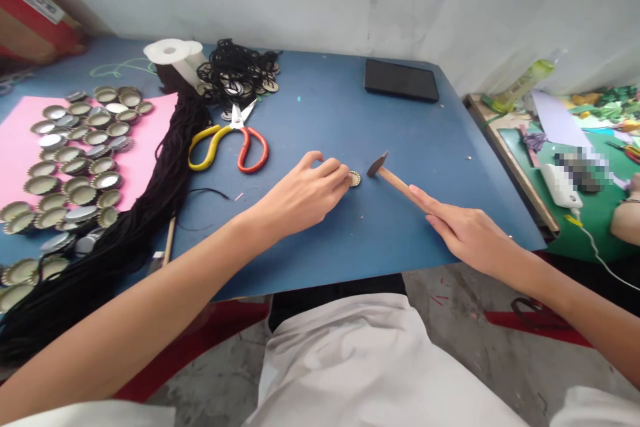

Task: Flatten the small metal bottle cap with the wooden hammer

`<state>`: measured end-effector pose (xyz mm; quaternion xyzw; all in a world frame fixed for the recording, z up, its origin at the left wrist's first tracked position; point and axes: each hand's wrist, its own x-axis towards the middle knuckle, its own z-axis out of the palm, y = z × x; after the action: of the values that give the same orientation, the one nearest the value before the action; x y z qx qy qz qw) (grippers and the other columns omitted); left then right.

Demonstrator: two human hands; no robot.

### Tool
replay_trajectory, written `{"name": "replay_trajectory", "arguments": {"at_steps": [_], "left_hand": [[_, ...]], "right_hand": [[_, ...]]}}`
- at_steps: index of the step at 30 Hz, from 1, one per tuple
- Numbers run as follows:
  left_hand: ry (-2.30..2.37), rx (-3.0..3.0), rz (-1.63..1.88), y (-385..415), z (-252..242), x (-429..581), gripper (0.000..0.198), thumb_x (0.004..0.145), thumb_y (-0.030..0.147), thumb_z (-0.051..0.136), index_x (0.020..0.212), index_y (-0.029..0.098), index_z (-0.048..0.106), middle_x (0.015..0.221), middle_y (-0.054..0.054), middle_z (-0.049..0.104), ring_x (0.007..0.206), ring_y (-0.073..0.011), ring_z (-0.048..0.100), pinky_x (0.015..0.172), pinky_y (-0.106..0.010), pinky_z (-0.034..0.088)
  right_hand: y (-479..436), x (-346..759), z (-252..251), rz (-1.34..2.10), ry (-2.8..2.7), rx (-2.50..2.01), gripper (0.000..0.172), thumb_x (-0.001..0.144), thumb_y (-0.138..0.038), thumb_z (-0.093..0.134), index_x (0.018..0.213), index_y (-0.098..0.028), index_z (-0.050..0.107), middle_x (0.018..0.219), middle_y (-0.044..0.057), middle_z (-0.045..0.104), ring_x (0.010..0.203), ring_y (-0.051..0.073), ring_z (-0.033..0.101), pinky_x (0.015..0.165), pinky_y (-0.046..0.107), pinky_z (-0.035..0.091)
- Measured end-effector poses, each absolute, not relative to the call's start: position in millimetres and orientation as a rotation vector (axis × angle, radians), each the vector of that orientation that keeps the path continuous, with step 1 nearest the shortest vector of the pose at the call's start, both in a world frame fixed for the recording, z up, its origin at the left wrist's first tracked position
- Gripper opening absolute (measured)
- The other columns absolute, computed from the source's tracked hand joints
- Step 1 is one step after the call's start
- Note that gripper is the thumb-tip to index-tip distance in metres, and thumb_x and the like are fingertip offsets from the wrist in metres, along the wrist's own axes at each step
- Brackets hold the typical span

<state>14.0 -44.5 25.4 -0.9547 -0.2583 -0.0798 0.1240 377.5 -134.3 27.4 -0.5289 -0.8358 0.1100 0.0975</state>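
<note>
My left hand [305, 195] rests on the blue table [325, 120], its fingertips pinching a single bottle cap [355, 178] that lies flat near the table's middle. My right hand [463, 227] grips the wooden handle of a small hammer [387, 173]. The hammer's dark metal head sits just right of the cap, close to the tabletop, not touching the cap.
Many bottle caps [80, 160] lie on a pink sheet [145, 153] at the left beside a long bundle of black cord [150, 207]. Yellow-and-red scissors [235, 140], a white spool [173, 57], a tangle of corded caps [235, 73] and a black tablet [400, 79] lie farther back. A cluttered green table [590, 207] stands at right.
</note>
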Motion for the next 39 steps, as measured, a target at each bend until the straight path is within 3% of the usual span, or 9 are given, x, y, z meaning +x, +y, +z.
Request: {"name": "replay_trajectory", "arguments": {"at_steps": [3, 7, 10, 13, 17, 22, 29, 36, 39], "left_hand": [[-0.799, -2.806, -0.287, -39, 25, 8, 0.049, 0.113, 0.002, 0.043, 0.145, 0.012, 0.078, 0.146, -0.019, 0.079, 0.133, -0.0338, 0.074, 0.119, -0.055, 0.055], [-0.716, -2.996, -0.219, -32, 18, 0, 0.072, 0.102, -0.008, 0.041, 0.164, 0.018, 0.067, 0.176, -0.013, 0.063, 0.165, -0.0334, 0.056, 0.144, -0.069, 0.031], [-0.754, -3.004, -0.190, -33, 14, 3, 0.076, 0.100, -0.009, 0.042, 0.169, 0.017, 0.063, 0.168, -0.016, 0.069, 0.159, -0.0317, 0.063, 0.146, -0.069, 0.028], [-0.770, -2.934, -0.181, -36, 14, 8, 0.069, 0.102, -0.006, 0.044, 0.165, 0.013, 0.066, 0.154, -0.019, 0.075, 0.147, -0.0328, 0.070, 0.143, -0.067, 0.035], [-0.723, -2.907, -0.188, -39, 17, 10, 0.065, 0.102, -0.005, 0.045, 0.161, 0.011, 0.069, 0.148, -0.019, 0.076, 0.144, -0.0339, 0.071, 0.141, -0.068, 0.038], [-0.706, -2.892, -0.198, -43, 18, 10, 0.058, 0.103, -0.004, 0.047, 0.153, 0.010, 0.075, 0.153, -0.019, 0.075, 0.147, -0.0352, 0.069, 0.142, -0.068, 0.037], [-0.728, -3.033, -0.174, -35, 22, -1, 0.066, 0.100, -0.006, 0.046, 0.156, 0.017, 0.074, 0.166, -0.012, 0.072, 0.154, -0.0301, 0.067, 0.146, -0.062, 0.031], [-0.804, -3.117, -0.212, -34, 17, -5, 0.083, 0.094, -0.010, 0.043, 0.167, 0.023, 0.067, 0.177, -0.008, 0.063, 0.171, -0.0325, 0.052, 0.147, -0.081, 0.005], [-0.858, -3.145, -0.222, -36, 17, -3, 0.082, 0.097, -0.008, 0.041, 0.167, 0.025, 0.067, 0.175, -0.007, 0.064, 0.169, -0.0321, 0.055, 0.146, -0.082, 0.003]], "right_hand": [[-135, 376, 27, 0.327, -2.484, -1.563, 0.064, 0.122, -0.026, 0.046, 0.186, -0.035, 0.041, 0.153, 0.004, 0.082, 0.108, 0.028, 0.092, 0.085, 0.041, 0.075], [-134, 376, 28, 0.353, -2.478, -1.586, 0.064, 0.122, -0.026, 0.048, 0.185, -0.037, 0.043, 0.149, 0.003, 0.085, 0.106, 0.029, 0.092, 0.084, 0.041, 0.075], [-134, 378, 28, 0.366, -2.475, -1.567, 0.066, 0.122, -0.026, 0.049, 0.186, -0.041, 0.040, 0.158, 0.002, 0.080, 0.117, 0.029, 0.090, 0.091, 0.042, 0.076], [-136, 377, 30, 0.376, -2.490, -1.510, 0.071, 0.121, -0.022, 0.049, 0.187, -0.041, 0.036, 0.147, 0.003, 0.086, 0.119, 0.028, 0.089, 0.098, 0.043, 0.075], [-142, 372, 33, 0.364, -2.490, -1.517, 0.067, 0.122, -0.024, 0.049, 0.187, -0.038, 0.038, 0.132, 0.005, 0.090, 0.110, 0.029, 0.091, 0.089, 0.040, 0.075], [-145, 367, 34, 0.405, -2.513, -1.540, 0.065, 0.122, -0.025, 0.049, 0.186, -0.036, 0.041, 0.136, 0.006, 0.089, 0.107, 0.031, 0.092, 0.081, 0.039, 0.075], [-142, 367, 31, 0.443, -2.478, -1.525, 0.066, 0.122, -0.025, 0.050, 0.186, -0.040, 0.040, 0.156, 0.003, 0.081, 0.122, 0.030, 0.089, 0.090, 0.039, 0.075], [-141, 368, 60, 0.319, -2.527, -1.432, 0.072, 0.121, -0.019, 0.050, 0.187, -0.041, 0.037, 0.139, 0.002, 0.089, 0.101, 0.024, 0.091, 0.080, 0.033, 0.074], [-144, 364, 67, 0.207, -2.410, -1.327, 0.078, 0.119, -0.015, 0.053, 0.188, -0.045, 0.033, 0.139, 0.001, 0.089, 0.091, 0.020, 0.089, 0.084, 0.032, 0.074]]}}
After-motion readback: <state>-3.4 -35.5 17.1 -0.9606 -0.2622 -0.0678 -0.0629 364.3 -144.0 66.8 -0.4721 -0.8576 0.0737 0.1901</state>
